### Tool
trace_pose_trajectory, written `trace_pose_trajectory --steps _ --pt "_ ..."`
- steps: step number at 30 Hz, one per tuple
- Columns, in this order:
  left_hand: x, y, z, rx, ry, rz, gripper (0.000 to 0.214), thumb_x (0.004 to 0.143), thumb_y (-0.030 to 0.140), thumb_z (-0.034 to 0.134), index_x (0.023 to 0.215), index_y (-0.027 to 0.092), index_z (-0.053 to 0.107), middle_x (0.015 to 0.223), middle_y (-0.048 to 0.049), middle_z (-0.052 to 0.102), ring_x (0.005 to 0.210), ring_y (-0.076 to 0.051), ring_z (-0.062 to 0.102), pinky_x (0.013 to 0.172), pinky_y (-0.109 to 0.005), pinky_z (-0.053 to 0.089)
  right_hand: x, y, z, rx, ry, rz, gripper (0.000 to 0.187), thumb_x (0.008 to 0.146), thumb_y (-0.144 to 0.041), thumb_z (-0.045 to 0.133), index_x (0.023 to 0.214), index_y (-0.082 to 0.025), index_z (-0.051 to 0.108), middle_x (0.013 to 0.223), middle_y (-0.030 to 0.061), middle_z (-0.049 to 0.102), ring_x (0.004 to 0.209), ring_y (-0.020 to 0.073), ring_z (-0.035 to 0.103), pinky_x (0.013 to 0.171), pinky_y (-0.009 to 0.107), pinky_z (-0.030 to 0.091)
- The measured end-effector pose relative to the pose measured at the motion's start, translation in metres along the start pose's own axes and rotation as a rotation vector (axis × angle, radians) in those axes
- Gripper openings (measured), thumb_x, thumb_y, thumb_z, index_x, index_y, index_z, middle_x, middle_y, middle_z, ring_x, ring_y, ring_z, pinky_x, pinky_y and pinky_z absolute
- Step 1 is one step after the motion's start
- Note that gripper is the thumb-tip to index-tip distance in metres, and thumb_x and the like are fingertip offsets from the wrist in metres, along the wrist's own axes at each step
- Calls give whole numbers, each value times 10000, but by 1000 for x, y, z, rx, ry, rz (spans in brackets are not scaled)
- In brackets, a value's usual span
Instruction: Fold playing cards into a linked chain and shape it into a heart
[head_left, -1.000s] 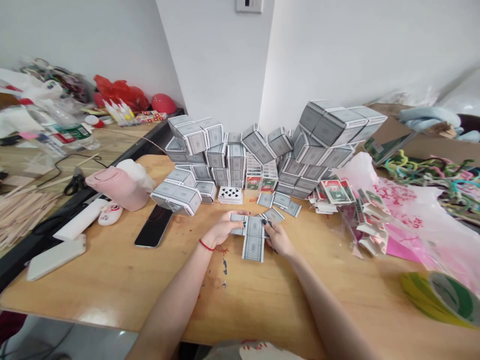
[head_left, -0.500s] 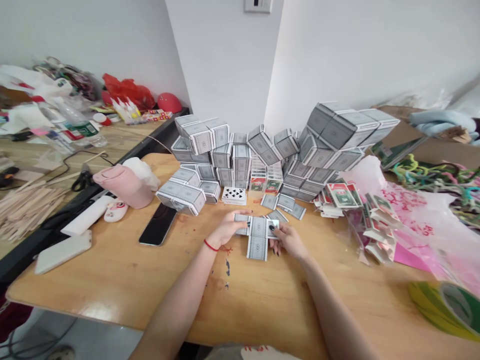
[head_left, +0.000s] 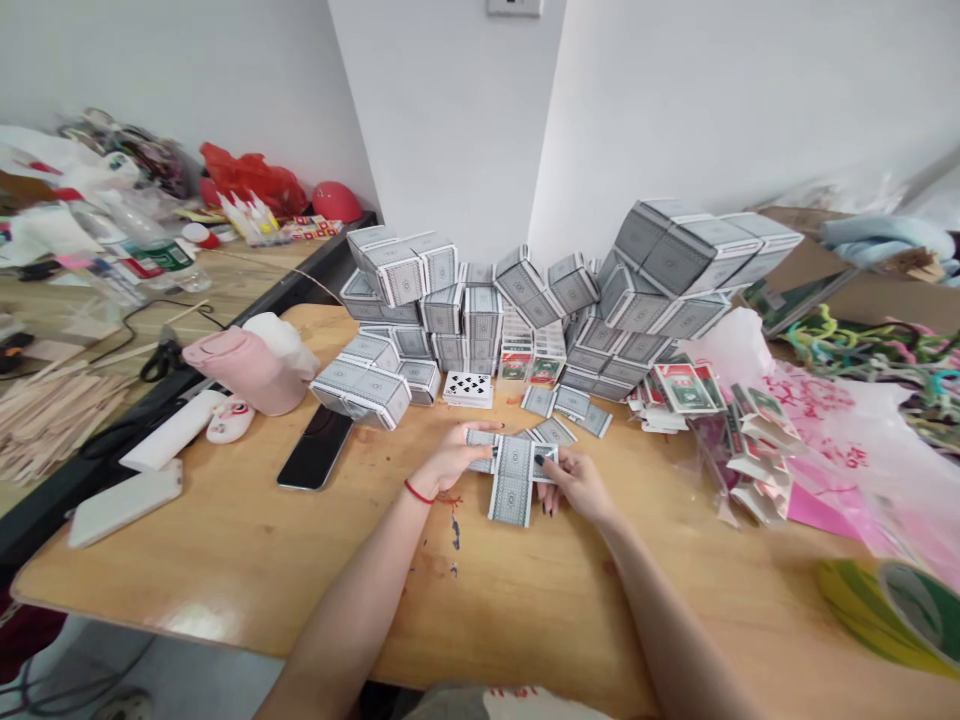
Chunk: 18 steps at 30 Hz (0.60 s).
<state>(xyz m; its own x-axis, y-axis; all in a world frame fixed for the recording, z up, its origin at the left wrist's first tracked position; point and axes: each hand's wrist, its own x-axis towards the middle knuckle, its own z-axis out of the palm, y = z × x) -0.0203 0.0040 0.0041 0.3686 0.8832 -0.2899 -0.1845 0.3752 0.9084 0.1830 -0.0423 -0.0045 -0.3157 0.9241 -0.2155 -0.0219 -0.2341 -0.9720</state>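
A cross-shaped arrangement of grey patterned playing cards [head_left: 511, 480] lies flat on the wooden table [head_left: 225, 540]. My left hand [head_left: 452, 457] rests on its left arm, fingers curled over the cards. My right hand [head_left: 574, 482] pinches the right card of the cross between thumb and fingers. Several loose grey cards [head_left: 568, 406] lie just behind. A face-up deck showing spades [head_left: 467, 388] sits further back.
A wall of card cubes [head_left: 525, 300] stands along the back. A black phone [head_left: 316, 446], white phone [head_left: 124, 500] and pink pouch [head_left: 244, 368] lie left. Red-green card boxes [head_left: 686, 390], pink plastic bag [head_left: 847, 440] and green tape roll [head_left: 892, 610] lie right.
My right hand slid from beside the lower card onto the cross's right arm and closed on that card. The left hand has stayed on the left arm.
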Motion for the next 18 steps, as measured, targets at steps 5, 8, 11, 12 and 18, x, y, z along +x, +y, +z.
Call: trace_pose_trajectory --steps 5,8,11,12,18 --pt "1 0 0 -21 -14 -11 434 540 90 679 966 111 600 814 -57 643 657 -97 559 610 -203 399 2 0 -1 4 7 -5 346 741 -499 507 649 -170 449 492 -15 604 334 107 544 316 197 434" --pt "1 1 1 -31 -5 -15 431 530 98 693 952 111 605 806 -57 646 656 -102 565 610 -207 401 2 -1 1 23 24 -1 346 737 -501 510 642 -174 449 505 -9 613 340 110 547 319 204 437" --pt "2 0 1 -42 -1 -22 438 521 101 703 949 107 607 792 -59 649 640 -103 565 601 -210 401 3 -1 2 18 41 16 362 724 -519 514 620 -179 445 500 0 617 337 119 546 313 215 434" --pt "3 0 1 -44 1 -23 440 520 99 704 949 105 607 793 -61 649 641 -104 567 602 -211 402 3 -1 2 16 46 19 366 719 -524 516 616 -180 444 496 2 616 333 120 544 309 216 431" --pt "4 -1 0 -35 12 -32 426 532 86 692 950 105 611 811 -68 654 657 -112 581 618 -218 413 4 -2 3 16 41 29 377 710 -532 520 605 -179 440 458 -5 594 315 116 530 297 206 408"
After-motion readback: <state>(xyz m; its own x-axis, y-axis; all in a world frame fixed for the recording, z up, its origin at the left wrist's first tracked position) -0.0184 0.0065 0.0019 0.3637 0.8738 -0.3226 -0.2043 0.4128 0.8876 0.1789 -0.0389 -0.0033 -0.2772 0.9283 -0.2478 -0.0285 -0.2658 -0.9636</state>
